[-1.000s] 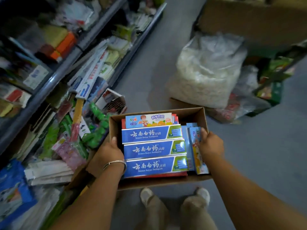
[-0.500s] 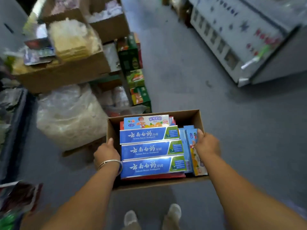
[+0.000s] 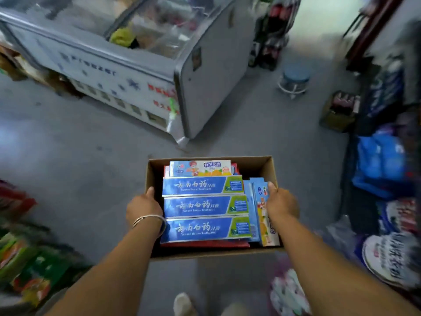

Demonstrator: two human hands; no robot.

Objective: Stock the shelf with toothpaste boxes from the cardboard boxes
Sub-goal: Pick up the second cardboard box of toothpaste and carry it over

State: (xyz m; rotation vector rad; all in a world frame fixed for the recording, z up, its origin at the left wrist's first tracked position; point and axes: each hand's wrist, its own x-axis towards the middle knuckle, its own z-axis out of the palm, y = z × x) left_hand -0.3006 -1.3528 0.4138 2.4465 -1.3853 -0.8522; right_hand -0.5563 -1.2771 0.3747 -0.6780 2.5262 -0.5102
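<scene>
I carry an open cardboard box [image 3: 252,164] in front of me above the grey floor. My left hand [image 3: 143,207] grips its left wall and my right hand [image 3: 281,205] grips its right wall. Inside lie three blue toothpaste boxes [image 3: 202,207] flat in a row, with a children's toothpaste box [image 3: 200,168] behind them and red ones underneath. More boxes stand on edge along the right wall [image 3: 256,201]. No stocking shelf is clearly in view.
A chest freezer [image 3: 145,71] with a glass lid stands ahead to the left. A blue stool [image 3: 295,78] and a crate of bottles [image 3: 339,110] sit ahead right. Bagged goods [image 3: 382,160] line the right side; packaged goods [image 3: 27,265] lie at lower left.
I have turned right with the box, away from the shelf. The shelf and the sacks have left the view; the freezer has swung to the upper left. Both hands keep their grip.
</scene>
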